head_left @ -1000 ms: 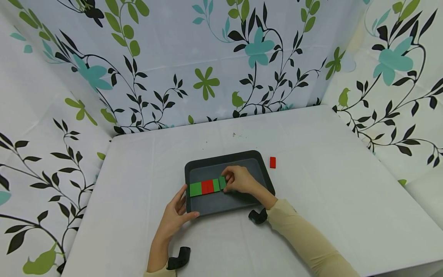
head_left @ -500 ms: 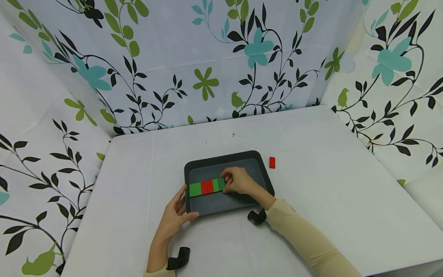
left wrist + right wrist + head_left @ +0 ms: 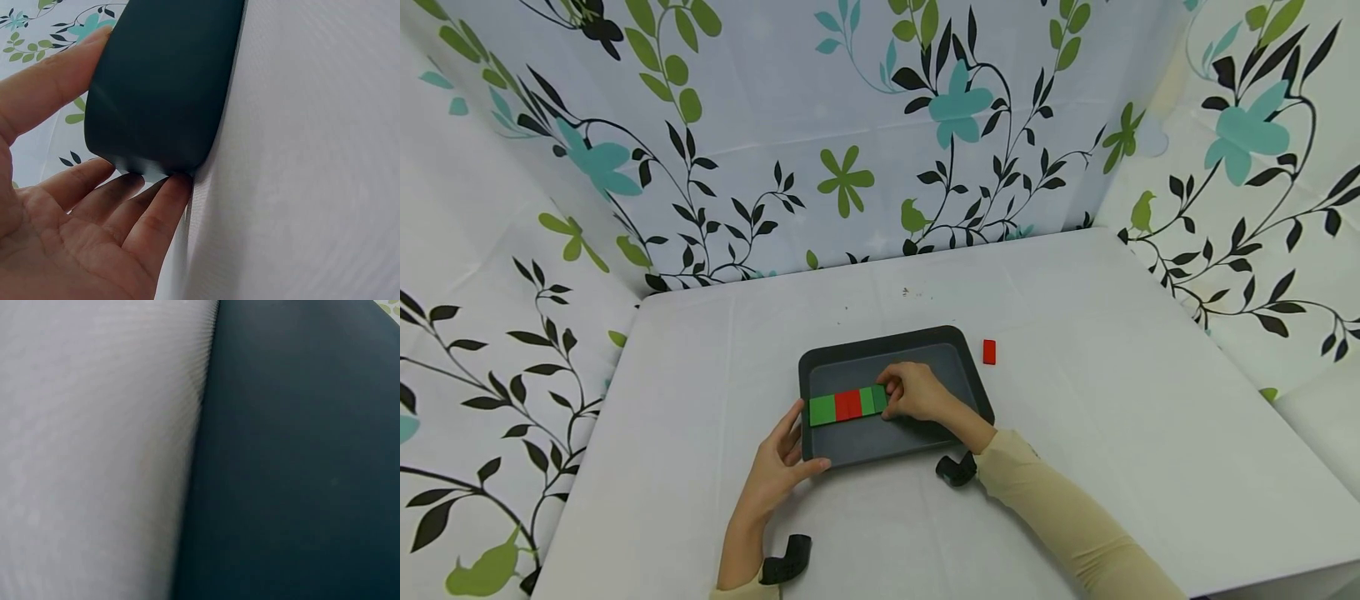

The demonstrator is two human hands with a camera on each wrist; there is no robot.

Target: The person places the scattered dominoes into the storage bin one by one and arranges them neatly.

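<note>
A dark grey rectangular tray (image 3: 857,450) lies on the table. Inside it runs a row of flat tiles: light green (image 3: 822,410) at the left end, then red (image 3: 848,405), then light green (image 3: 867,401). A darker green tile (image 3: 879,397) closes the row's right end, pinched by my right hand (image 3: 916,392) between thumb and fingers. My left hand (image 3: 775,467) holds the tray's near left corner, fingers on the left side and thumb at the front edge. In the left wrist view its fingertips touch the tray wall (image 3: 159,94). The right wrist view shows only tray and cloth, no hand.
A single red tile (image 3: 989,352) lies on the white table (image 3: 1075,400), right of the tray. Black wrist mounts (image 3: 787,559) sit on both wrists. Patterned curtains (image 3: 730,167) stand behind and at both sides.
The right hand has brought the darker green tile down from a slight tilt, flat against the row's right end. Over the last half second nearly nothing moves; the left hand stays in place.
</note>
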